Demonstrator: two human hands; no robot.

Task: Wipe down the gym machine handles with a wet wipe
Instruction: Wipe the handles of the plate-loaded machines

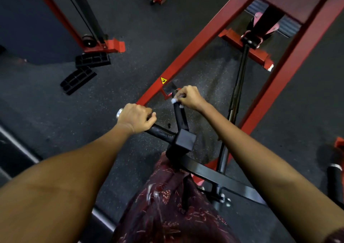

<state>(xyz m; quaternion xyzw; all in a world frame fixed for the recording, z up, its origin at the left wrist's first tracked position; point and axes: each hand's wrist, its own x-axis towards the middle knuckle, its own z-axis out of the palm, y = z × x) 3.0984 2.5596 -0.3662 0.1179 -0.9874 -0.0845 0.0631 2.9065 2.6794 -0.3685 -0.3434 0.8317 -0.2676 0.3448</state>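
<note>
A black handle assembly branches from a square black block [185,142] into two bars. My left hand [135,119] grips the left handle bar [161,132], whose silver end cap [119,113] pokes out past my knuckles. My right hand [189,97] is curled round the upper end of the forward bar [179,113], pressing a small white wet wipe [174,100] against it. Only scraps of the wipe show between my fingers.
The red machine frame [195,49] runs diagonally behind the handles, bearing a yellow warning sticker [163,80]. A black rod [240,79] slopes down on the right. Two black plastic blocks [84,69] lie on the dark rubber floor at left. Another black grip [335,175] sits at the far right.
</note>
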